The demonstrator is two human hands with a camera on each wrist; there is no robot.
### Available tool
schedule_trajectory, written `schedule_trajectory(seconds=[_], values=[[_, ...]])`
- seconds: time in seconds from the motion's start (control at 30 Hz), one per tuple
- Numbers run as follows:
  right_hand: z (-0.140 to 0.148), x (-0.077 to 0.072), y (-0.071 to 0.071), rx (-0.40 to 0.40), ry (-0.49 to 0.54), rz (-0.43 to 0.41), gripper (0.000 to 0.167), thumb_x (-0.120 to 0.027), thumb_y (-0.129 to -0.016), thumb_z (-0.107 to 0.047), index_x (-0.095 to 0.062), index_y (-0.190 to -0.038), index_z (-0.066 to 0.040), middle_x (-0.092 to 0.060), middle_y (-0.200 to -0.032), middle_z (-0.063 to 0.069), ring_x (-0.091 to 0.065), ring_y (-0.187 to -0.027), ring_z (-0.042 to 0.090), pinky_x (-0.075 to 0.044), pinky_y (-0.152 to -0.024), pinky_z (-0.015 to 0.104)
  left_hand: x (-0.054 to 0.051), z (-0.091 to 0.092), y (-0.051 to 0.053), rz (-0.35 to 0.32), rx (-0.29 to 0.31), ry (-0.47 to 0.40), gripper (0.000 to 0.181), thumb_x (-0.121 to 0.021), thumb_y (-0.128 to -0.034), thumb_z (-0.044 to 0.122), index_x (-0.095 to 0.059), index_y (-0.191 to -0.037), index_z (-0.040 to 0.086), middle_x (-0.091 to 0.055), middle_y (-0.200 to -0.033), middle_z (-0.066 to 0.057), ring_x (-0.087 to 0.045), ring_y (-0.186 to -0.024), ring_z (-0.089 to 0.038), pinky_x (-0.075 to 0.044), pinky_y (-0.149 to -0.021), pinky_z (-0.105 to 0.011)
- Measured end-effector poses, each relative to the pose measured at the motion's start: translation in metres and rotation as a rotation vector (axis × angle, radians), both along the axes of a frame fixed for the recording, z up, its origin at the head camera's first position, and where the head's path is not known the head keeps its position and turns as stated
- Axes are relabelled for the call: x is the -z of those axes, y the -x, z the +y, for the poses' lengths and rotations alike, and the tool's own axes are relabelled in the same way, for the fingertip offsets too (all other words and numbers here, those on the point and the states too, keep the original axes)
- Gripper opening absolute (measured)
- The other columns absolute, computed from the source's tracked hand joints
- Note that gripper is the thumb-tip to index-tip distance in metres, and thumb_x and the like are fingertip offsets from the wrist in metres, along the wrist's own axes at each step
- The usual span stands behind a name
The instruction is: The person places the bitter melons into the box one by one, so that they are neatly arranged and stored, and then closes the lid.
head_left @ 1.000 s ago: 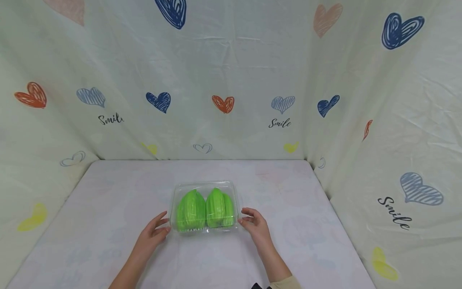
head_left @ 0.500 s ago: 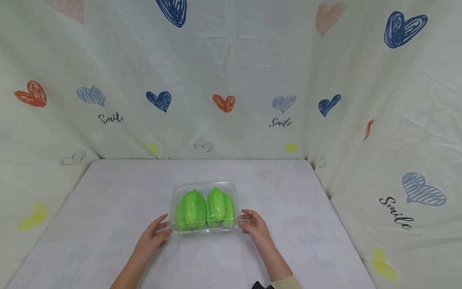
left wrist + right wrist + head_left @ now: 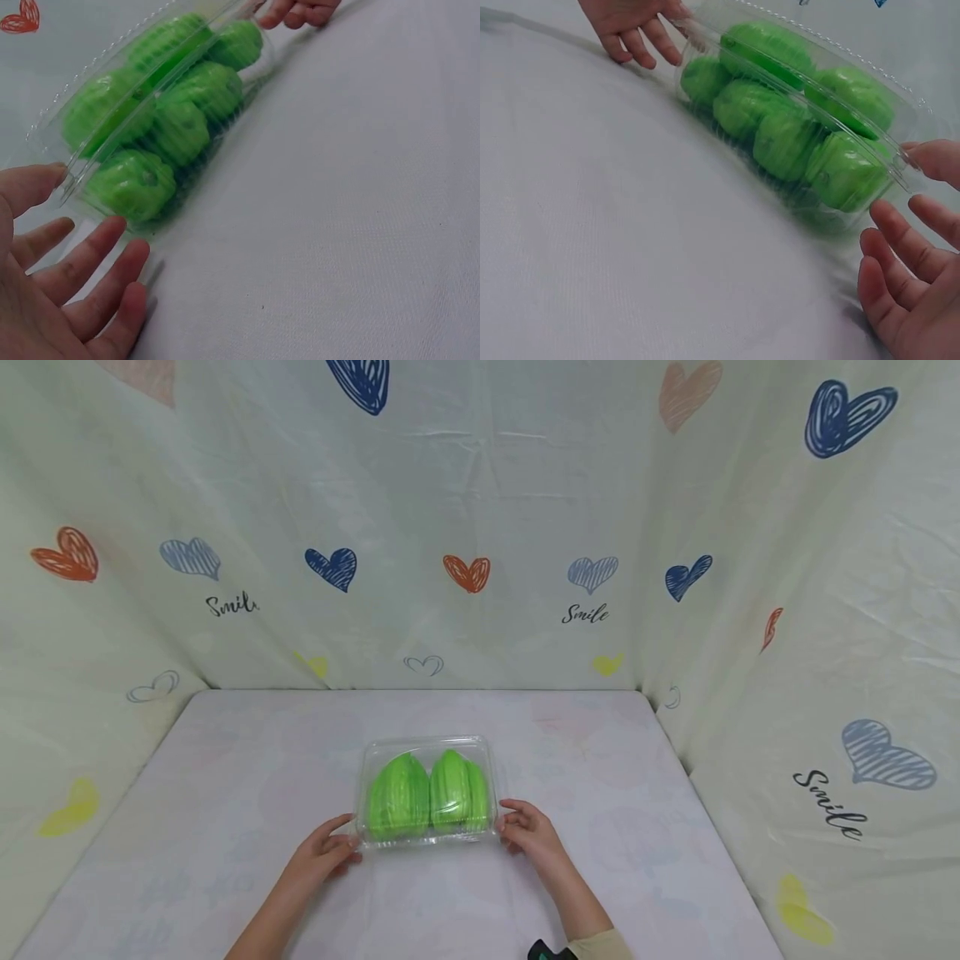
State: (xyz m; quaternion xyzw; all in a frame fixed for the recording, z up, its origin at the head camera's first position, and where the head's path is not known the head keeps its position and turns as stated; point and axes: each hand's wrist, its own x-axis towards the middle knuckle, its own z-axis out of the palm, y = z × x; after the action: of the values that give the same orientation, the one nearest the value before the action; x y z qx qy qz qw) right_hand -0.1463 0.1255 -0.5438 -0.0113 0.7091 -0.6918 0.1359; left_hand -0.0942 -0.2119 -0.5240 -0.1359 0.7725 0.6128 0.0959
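Note:
A clear plastic clamshell box (image 3: 423, 745) lies closed on the table in the head view. Inside it show several bright green, ribbed, fruit-like pieces (image 3: 399, 793). At the box's left side is my left hand (image 3: 318, 856). Its thumb reaches the rim in the left wrist view, and its spread fingers (image 3: 82, 262) are by the lower corner. On the opposite side is my right hand (image 3: 534, 835), its thumb (image 3: 937, 159) at the rim and its relaxed fingers (image 3: 900, 247) just below. Whether the fingertips press on the box is hard to tell.
A white cloth covers the table (image 3: 420, 910). Curtains (image 3: 480, 485) printed with hearts hang behind it and along both sides. A beige sleeve (image 3: 600, 946) and a dark device (image 3: 549, 951) are near my right wrist.
Both hands have shifted slightly toward me, and the left has also edged toward the box. The box stays in practically the same place.

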Motion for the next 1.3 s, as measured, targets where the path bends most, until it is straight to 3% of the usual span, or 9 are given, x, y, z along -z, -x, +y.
schedule_trajectory(seconds=[0.13, 0.27, 0.37, 0.5, 0.6, 0.97, 1.2, 1.3], values=[[0.002, 0.002, 0.002, -0.039, -0.009, 0.009, 0.051, -0.066, -0.089, -0.007, -0.046, -0.134, 0.009, -0.061, -0.083, 0.000, -0.054, -0.065, 0.013, -0.046, -0.055, 0.024, 0.000, 0.000, 0.000, -0.009, 0.019, 0.008, 0.057, -0.065, -0.0934, 0.014, -0.040, -0.140, -0.007, -0.070, -0.099, -0.015, -0.068, -0.088, -0.025, -0.054, -0.071, -0.031], [0.002, -0.017, -0.005, -0.072, -0.033, 0.004, 0.050, -0.065, -0.090, -0.006, -0.046, -0.133, 0.011, -0.063, -0.080, 0.004, -0.051, -0.062, 0.015, -0.044, -0.054, 0.025, -0.003, -0.002, -0.001, 0.008, 0.056, -0.005, 0.055, -0.064, -0.0932, 0.011, -0.041, -0.138, -0.008, -0.070, -0.097, -0.017, -0.068, -0.087, -0.024, -0.054, -0.071, -0.030], [0.002, -0.021, -0.006, -0.085, -0.050, -0.008, 0.049, -0.065, -0.091, -0.005, -0.046, -0.133, 0.011, -0.068, -0.079, 0.010, -0.050, -0.059, 0.016, -0.042, -0.053, 0.024, -0.004, -0.005, -0.002, 0.031, 0.100, -0.026, 0.054, -0.064, -0.0936, 0.011, -0.039, -0.138, -0.010, -0.071, -0.094, -0.018, -0.068, -0.082, -0.022, -0.053, -0.068, -0.030], [0.004, -0.001, 0.001, -0.084, -0.050, -0.026, 0.052, -0.066, -0.091, -0.008, -0.045, -0.137, 0.006, -0.072, -0.077, 0.012, -0.050, -0.055, 0.014, -0.040, -0.049, 0.023, -0.004, -0.008, -0.002, 0.065, 0.167, -0.051, 0.054, -0.061, -0.0948, 0.010, -0.036, -0.138, -0.013, -0.072, -0.091, -0.018, -0.069, -0.076, -0.020, -0.051, -0.061, -0.029], [0.005, 0.004, 0.002, -0.084, -0.034, -0.037, 0.055, -0.067, -0.091, -0.010, -0.044, -0.138, 0.005, -0.072, -0.075, 0.011, -0.050, -0.052, 0.011, -0.040, -0.048, 0.022, -0.005, -0.009, -0.002, 0.073, 0.192, -0.057, 0.054, -0.060, -0.0955, 0.009, -0.034, -0.138, -0.013, -0.072, -0.090, -0.017, -0.070, -0.073, -0.019, -0.049, -0.057, -0.029], [0.005, 0.000, 0.001, -0.082, -0.015, -0.048, 0.052, -0.066, -0.091, -0.004, -0.045, -0.137, 0.006, -0.071, -0.072, 0.010, -0.049, -0.051, 0.010, -0.039, -0.048, 0.020, -0.006, -0.007, -0.001, 0.049, 0.170, -0.070, 0.057, -0.061, -0.0946, 0.007, -0.032, -0.139, -0.014, -0.072, -0.086, -0.017, -0.067, -0.068, -0.018, -0.047, -0.053, -0.027], [0.002, -0.026, -0.008, -0.092, -0.001, -0.038, 0.050, -0.064, -0.090, 0.000, -0.045, -0.134, 0.011, -0.071, -0.071, 0.011, -0.049, -0.051, 0.010, -0.039, -0.049, 0.021, -0.006, -0.005, 0.000, 0.022, 0.144, -0.064, 0.056, -0.061, -0.0952, 0.007, -0.033, -0.140, -0.012, -0.073, -0.083, -0.014, -0.066, -0.066, -0.018, -0.046, -0.053, -0.025], [0.001, -0.029, -0.009, -0.081, -0.008, -0.041, 0.049, -0.064, -0.091, 0.000, -0.046, -0.135, 0.010, -0.071, -0.070, 0.010, -0.048, -0.050, 0.009, -0.038, -0.048, 0.020, -0.006, -0.004, 0.000, 0.020, 0.132, -0.054, 0.055, -0.060, -0.0949, 0.006, -0.033, -0.139, -0.012, -0.072, -0.080, -0.014, -0.066, -0.065, -0.018, -0.044, -0.053, -0.025]])
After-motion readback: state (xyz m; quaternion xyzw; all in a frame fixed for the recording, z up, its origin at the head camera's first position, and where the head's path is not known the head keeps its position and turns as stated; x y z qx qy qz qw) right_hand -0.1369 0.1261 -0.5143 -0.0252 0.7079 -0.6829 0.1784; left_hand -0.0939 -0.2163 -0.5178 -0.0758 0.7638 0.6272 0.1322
